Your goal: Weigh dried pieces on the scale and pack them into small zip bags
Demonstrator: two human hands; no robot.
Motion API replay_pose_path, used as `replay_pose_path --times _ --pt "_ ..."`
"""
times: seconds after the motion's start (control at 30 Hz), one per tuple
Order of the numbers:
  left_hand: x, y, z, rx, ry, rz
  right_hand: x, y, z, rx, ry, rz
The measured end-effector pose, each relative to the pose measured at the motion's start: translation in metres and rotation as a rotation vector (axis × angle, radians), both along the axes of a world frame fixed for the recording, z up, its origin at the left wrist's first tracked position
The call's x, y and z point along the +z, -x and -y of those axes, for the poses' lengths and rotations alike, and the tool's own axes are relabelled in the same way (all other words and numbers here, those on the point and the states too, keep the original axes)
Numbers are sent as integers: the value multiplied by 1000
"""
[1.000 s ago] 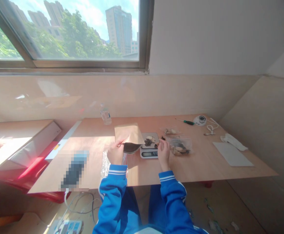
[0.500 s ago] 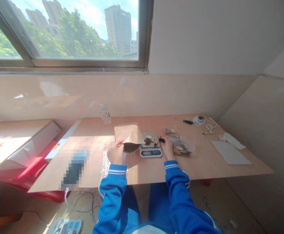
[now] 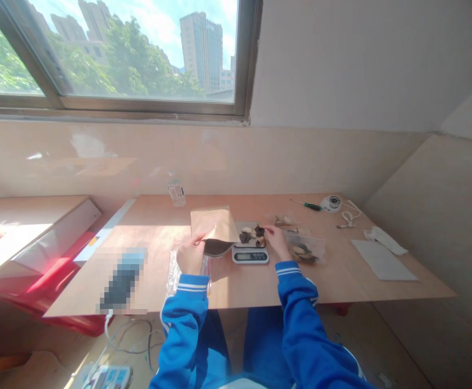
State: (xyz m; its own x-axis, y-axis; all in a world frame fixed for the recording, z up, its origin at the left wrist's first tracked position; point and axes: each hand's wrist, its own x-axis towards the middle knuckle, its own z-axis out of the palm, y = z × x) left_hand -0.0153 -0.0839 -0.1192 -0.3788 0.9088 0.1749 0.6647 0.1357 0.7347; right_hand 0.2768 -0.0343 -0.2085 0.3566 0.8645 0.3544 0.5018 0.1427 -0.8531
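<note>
My left hand point(image 3: 190, 255) is closed on the edge of a brown kraft paper bag point(image 3: 214, 222), whose dark mouth gapes toward me. Just right of the bag stands a white kitchen scale point(image 3: 250, 257) with a small display. Dried pieces point(image 3: 245, 236), some pale and some dark, lie on its plate. At the plate's right side, my right hand point(image 3: 277, 241) pinches a dark dried piece point(image 3: 259, 230) over the others; whether it touches them I cannot tell. Clear zip bags point(image 3: 307, 249) with similar pieces lie beside and behind my right hand.
A clear plastic bag point(image 3: 173, 273) lies under my left hand. Left are a blurred-out phone-like object point(image 3: 122, 281) on a cable and a water bottle point(image 3: 176, 190). Rightward lie a screwdriver point(image 3: 312, 206), a white dome camera point(image 3: 331, 203), white paper point(image 3: 381, 260) and a crumpled white item point(image 3: 385, 240).
My right hand has moved left and slightly forward, bringing the dark piece from beside the scale to above its plate. My left hand keeps the paper bag in nearly the same place.
</note>
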Motion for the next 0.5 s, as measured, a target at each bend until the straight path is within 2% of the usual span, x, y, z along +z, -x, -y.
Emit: replay_pose_path --times 0.07,0.17,0.27,0.3,0.37,0.43,0.5 --pt "0 1 0 0 11 2 3 2 2 48 26 -2" --pt "0 2 0 -11 14 21 12 5 15 4 8 -8" --pt "-1 0 0 -15 7 37 32 23 39 -32 -61 -69" --pt "-2 -1 -1 -16 5 43 40 34 50 9 -70 -106" --pt "-2 -3 -1 -14 0 58 58 63 70 252 -28 -171" --pt "-2 -4 0 -12 -11 70 71 96 87 499 -25 -99" --pt "-2 -4 0 1 -22 70 77 128 95 599 -50 36"
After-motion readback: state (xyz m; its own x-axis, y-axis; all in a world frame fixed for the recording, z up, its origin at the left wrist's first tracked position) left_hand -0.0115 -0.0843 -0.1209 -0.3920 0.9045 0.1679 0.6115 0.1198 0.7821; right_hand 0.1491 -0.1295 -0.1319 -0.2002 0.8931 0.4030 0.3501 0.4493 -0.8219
